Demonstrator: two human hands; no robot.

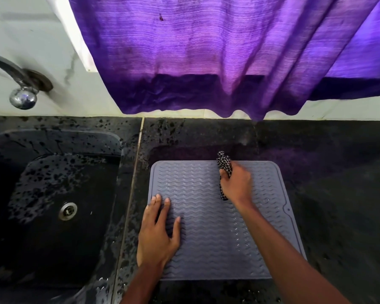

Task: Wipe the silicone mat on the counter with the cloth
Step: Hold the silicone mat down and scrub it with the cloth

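On the dark tabletop (316, 172), right hand (236, 183) fingers clutch the checked cloth (224, 166) at the silicone mat's (206, 227) far edge; left hand (157, 235) lies flat, fingers spread.

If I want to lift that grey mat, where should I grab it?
Probably pinch the silicone mat by its right edge, coming from the right. It lies flat, so only the rim peels up, and that side is free: the left hand presses the left part, the right hand holds the cloth near the back.
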